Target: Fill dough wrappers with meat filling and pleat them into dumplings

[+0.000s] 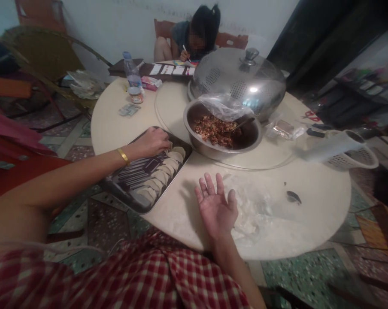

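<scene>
My left hand point(153, 143), with a gold bracelet at the wrist, reaches over the far end of a dark baking tray point(139, 210). Its fingers are pinched at the upper end of a row of dumplings point(162, 176), on a dumpling point(168, 148) mostly hidden beneath them. Palm up, my right hand point(216, 208) is held over the near part of the table with fingers spread and nothing in it. Beside it lies a crumpled clear plastic bag point(248, 206) with pale dough-like stuff. A steel bowl point(224, 151) of chopped filling point(215, 131) stands beyond, a utensil handle leaning in it.
A large steel lid point(239, 77) covers the back of the round table point(322, 214). A bottle point(131, 71) and small jar point(136, 95) stand left. At right are a plastic basket point(358, 159) and a dark curved piece point(293, 197). Across sits a person point(181, 38) holding a pen.
</scene>
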Demonstrator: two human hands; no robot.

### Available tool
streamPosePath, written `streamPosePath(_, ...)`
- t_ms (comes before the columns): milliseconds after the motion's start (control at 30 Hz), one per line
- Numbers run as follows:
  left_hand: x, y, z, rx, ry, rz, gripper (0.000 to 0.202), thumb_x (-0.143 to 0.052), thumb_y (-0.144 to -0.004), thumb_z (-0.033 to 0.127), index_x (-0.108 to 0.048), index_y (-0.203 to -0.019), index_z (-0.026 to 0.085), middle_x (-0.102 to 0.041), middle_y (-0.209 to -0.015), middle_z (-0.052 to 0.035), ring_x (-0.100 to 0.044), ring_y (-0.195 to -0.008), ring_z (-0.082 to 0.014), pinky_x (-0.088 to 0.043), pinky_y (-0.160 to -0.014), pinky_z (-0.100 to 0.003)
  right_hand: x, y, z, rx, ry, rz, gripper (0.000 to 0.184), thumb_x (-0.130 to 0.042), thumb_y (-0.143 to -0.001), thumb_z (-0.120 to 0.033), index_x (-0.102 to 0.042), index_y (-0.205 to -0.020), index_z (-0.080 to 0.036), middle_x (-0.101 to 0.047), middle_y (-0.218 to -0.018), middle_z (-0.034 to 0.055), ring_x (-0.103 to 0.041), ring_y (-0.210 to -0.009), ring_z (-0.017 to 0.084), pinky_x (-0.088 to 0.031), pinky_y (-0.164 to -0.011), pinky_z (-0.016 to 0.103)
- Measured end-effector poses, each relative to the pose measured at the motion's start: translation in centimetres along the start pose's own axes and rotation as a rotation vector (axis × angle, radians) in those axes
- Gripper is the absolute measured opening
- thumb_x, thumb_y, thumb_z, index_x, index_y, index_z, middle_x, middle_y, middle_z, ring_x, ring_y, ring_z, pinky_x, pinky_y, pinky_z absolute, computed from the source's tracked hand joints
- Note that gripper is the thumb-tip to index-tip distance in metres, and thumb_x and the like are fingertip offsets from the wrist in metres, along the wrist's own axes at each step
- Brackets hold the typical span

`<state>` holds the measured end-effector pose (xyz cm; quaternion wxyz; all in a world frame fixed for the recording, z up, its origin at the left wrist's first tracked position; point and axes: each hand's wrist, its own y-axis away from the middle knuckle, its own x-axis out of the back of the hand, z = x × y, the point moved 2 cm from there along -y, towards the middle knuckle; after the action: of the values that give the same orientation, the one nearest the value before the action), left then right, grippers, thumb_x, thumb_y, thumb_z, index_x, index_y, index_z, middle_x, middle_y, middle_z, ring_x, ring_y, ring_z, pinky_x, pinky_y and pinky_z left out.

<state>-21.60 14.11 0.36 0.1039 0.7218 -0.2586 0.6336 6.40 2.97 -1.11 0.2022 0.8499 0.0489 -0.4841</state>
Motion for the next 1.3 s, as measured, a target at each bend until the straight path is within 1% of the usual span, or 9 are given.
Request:
streamPosePath(133, 1.3, 0.4, 0.0, 0.041, 0.034, 0.031, 0.022, -0.058, -0.088, 0.026, -0.074, -0.104, 0.024, -0.069, -0.101, -0.0108, -0.056, -0.094, -0.0280, -0.035, -0.074, -0.039, -0.3, 0.3, -0.4, 0.001, 0.029, -0.010, 0.038, -0.061, -0.080, -0.060, -0.072, -0.106, -0.034, -0.073, -0.115, 0.0016, -0.063, -0.110, 0.020, -0.041, -0.109, 0.047)
streamPosePath(233, 4.4, 2.4, 2.4, 0.098, 0.093, 0.129, 0.030, -0.050, -0.095, 0.031, -0.071, -0.114, 0.020, -0.068, -0.109, -0.0127, -0.056, -0.101, -0.0305, -0.038, -0.079, -0.043, -0.3, 1.2, -1.1, 0.034, 0.063, -0.030, 0.038, -0.065, -0.078, -0.058, -0.072, -0.107, -0.034, -0.074, -0.115, 0.0005, -0.064, -0.109, 0.019, -0.043, -0.106, 0.043)
streamPosePath(300, 6.6, 4.4, 6.0, 0.082, 0.154, 0.186, 0.033, -0.045, -0.098, 0.037, -0.070, -0.112, 0.021, -0.069, -0.111, -0.0104, -0.057, -0.103, -0.0294, -0.041, -0.084, -0.045, 0.1, 2.0, -1.8, 0.107, 0.100, -0.045, 0.038, -0.069, -0.076, -0.056, -0.072, -0.109, -0.035, -0.075, -0.112, -0.0012, -0.065, -0.105, 0.017, -0.047, -0.101, 0.039)
streamPosePath(400, 8.5, 6.9, 13.7, -0.050, 0.531, 0.290, 0.027, -0.045, -0.100, 0.033, -0.069, -0.110, 0.025, -0.073, -0.103, -0.0053, -0.061, -0.102, -0.0235, -0.044, -0.092, -0.041, 1.6, 3.0, -3.2, 0.222, 0.176, -0.053, 0.034, -0.073, -0.076, -0.052, -0.072, -0.107, -0.037, -0.075, -0.108, -0.0035, -0.065, -0.096, 0.015, -0.050, -0.094, 0.036)
streamPosePath(500, 7.6, 7.4, 20.5, -0.072, 0.793, 0.283, 0.023, -0.050, -0.097, 0.030, -0.069, -0.111, 0.025, -0.074, -0.101, -0.0055, -0.065, -0.096, -0.0196, -0.049, -0.086, -0.035, 3.6, 4.0, -4.6, 0.286, 0.253, -0.036, 0.025, -0.071, -0.080, -0.050, -0.073, -0.101, -0.038, -0.075, -0.107, -0.0044, -0.065, -0.092, 0.014, -0.052, -0.089, 0.035)
streamPosePath(600, 5.3, 6.2, 24.2, -0.029, 0.909, 0.313, 0.022, -0.051, -0.097, 0.032, -0.070, -0.106, 0.025, -0.074, -0.097, -0.0059, -0.067, -0.091, -0.0188, -0.051, -0.083, -0.034, 5.3, 5.5, -6.0, 0.361, 0.335, -0.015, 0.023, -0.075, -0.078, -0.046, -0.072, -0.099, -0.037, -0.074, -0.100, -0.0069, -0.064, -0.088, 0.011, -0.053, -0.083, 0.030)
streamPosePath(767, 3.0, 4.4, 25.3, -0.001, 0.866, 0.355, 0.020, -0.052, -0.095, 0.029, -0.071, -0.099, 0.022, -0.074, -0.094, -0.0069, -0.067, -0.091, -0.0187, -0.051, -0.083, -0.033, 7.1, 8.7, -7.8, 0.686, 0.559, 0.147, 0.021, -0.078, -0.072, -0.041, -0.073, -0.088, -0.029, -0.071, -0.082, -0.0042, -0.061, -0.071, 0.011, -0.051, -0.071, 0.029)
streamPosePath(967, 1.9, 3.3, 23.3, 0.077, 0.796, 0.364, 0.026, -0.046, -0.097, 0.026, -0.070, -0.103, 0.018, -0.071, -0.095, -0.0103, -0.063, -0.093, -0.0239, -0.049, -0.086, -0.041, 8.8, 10.0, -8.7, 0.950, 0.828, 0.398, 0.009, -0.074, -0.076, -0.027, -0.074, -0.084, -0.022, -0.071, -0.081, -0.0029, -0.059, -0.073, 0.011, -0.048, -0.078, 0.028)
streamPosePath(1300, 0.9, -1.3, 24.6, 0.027, 0.558, 0.188, 0.028, -0.047, -0.095, 0.024, -0.073, -0.104, 0.016, -0.066, -0.095, -0.0115, -0.054, -0.089, -0.0261, -0.042, -0.078, -0.040, 8.7, 5.3, -8.9, 0.888, 1.435, 0.248, 0.009, -0.068, -0.079, -0.024, -0.076, -0.080, -0.029, -0.070, -0.095, 0.0040, -0.056, -0.100, 0.022, -0.040, -0.104, 0.044)
